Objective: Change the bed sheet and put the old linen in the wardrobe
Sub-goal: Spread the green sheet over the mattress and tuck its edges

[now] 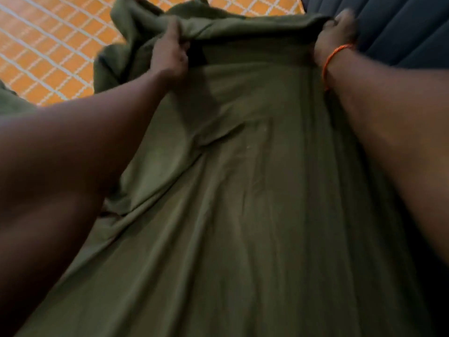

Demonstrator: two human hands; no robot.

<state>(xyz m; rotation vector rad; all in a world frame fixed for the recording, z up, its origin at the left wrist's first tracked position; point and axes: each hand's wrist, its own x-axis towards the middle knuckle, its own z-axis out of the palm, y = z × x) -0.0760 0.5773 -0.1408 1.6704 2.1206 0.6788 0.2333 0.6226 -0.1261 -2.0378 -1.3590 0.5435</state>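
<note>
An olive-green bed sheet [243, 190] fills most of the view and hangs stretched down toward me from a folded top edge. My left hand [171, 54] grips that fold at its left end, fingers curled round the cloth. My right hand [336, 37], with an orange thread at the wrist, grips the fold at its right end. More of the green sheet bunches up behind the fold at the upper left. The frame is blurred.
An orange surface with a white grid pattern [48, 45] lies at the upper left, beyond the sheet. Dark blue pleated fabric [401, 27] hangs or lies at the upper right, just behind my right hand.
</note>
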